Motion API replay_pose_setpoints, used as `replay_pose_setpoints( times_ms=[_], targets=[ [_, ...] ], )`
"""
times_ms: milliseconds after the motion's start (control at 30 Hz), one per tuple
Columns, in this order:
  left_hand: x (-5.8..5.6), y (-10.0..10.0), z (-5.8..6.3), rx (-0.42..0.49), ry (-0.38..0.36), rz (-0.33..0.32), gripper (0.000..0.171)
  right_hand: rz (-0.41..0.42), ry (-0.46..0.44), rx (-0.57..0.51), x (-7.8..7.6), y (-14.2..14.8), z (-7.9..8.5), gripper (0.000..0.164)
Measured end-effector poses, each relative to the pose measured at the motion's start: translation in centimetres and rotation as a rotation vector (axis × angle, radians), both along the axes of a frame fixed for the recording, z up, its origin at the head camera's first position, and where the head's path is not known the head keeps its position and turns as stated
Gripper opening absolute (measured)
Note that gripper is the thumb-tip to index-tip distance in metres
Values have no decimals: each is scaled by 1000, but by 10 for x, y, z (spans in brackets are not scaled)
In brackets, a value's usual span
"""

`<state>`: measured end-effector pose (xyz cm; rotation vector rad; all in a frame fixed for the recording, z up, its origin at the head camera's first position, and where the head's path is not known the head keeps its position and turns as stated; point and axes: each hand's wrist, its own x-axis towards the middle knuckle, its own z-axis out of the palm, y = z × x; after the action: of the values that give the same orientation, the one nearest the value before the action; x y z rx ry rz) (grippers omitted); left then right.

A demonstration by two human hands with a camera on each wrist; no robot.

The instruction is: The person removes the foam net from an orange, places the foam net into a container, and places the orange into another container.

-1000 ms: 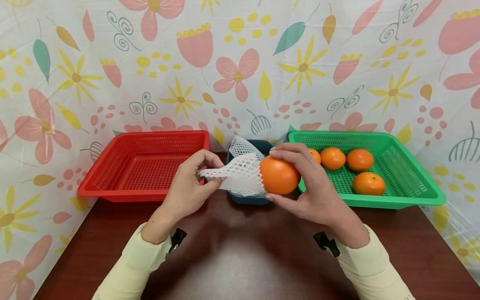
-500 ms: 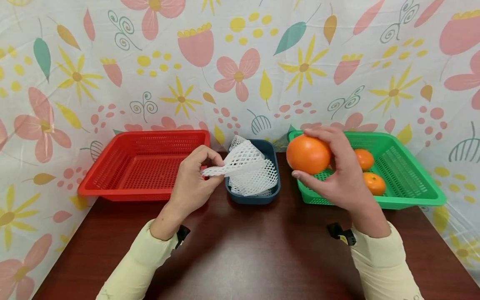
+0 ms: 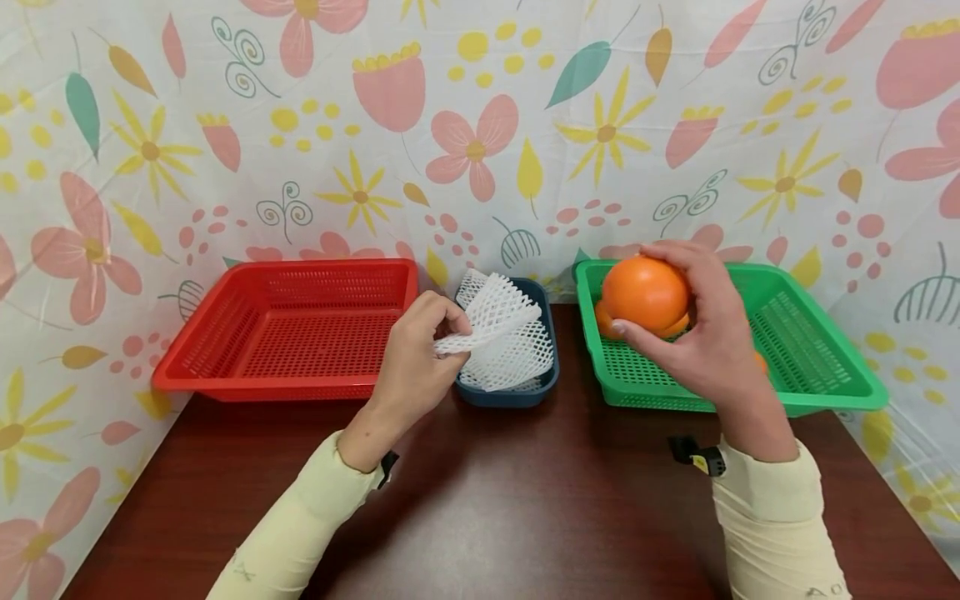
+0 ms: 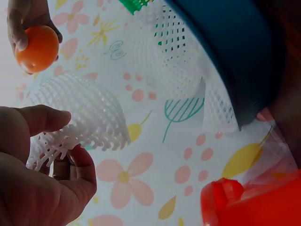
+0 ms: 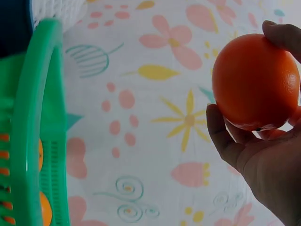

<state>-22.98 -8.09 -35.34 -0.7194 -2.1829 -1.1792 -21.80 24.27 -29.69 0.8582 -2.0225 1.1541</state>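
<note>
Between thumb and fingertips my left hand (image 3: 420, 358) pinches the narrow end of a white foam fruit net (image 3: 495, 310). The net's wide end spreads over the dark blue basket (image 3: 553, 367), where more foam nets (image 3: 525, 358) lie. In the left wrist view the held net (image 4: 89, 108) hangs limp. My right hand (image 3: 708, 329) grips a bare orange (image 3: 647, 293) from its right side, above the left part of the green basket (image 3: 832, 350). The right wrist view shows the fingers curled round the orange (image 5: 256, 82). The hand hides most of the oranges (image 3: 609, 323) lying in the green basket.
A red plastic basket (image 3: 300, 383) with perforated sides stands at the left. All three baskets sit in a row on a dark brown table (image 3: 480, 517), against a flower-patterned cloth (image 3: 480, 100).
The orange has come out of the foam net and moved right, over the green basket, in my right hand. My left hand still pinches the emptied net and has shifted slightly right.
</note>
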Motion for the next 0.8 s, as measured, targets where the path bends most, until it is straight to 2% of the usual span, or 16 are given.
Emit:
replay_pose_setpoints(
  times_ms=[100, 333, 500, 700, 800],
  targets=[
    [-4, 4, -3, -31, 20, 29, 27, -37, -17, -22, 0, 5, 2, 78],
    [-19, 14, -13, -121, 75, 94, 29, -46, -42, -78, -19, 25, -14, 81],
    [-29, 19, -24, -152, 101, 104, 30, -122, -89, -38, -24, 34, -21, 81],
    [-35, 22, -38, -231, 26, 105, 29, -210, -204, 5, -29, 40, -27, 78],
    [-36, 23, -43, -279, -37, 77, 24, -219, -213, 2, -31, 42, -27, 78]
  ],
)
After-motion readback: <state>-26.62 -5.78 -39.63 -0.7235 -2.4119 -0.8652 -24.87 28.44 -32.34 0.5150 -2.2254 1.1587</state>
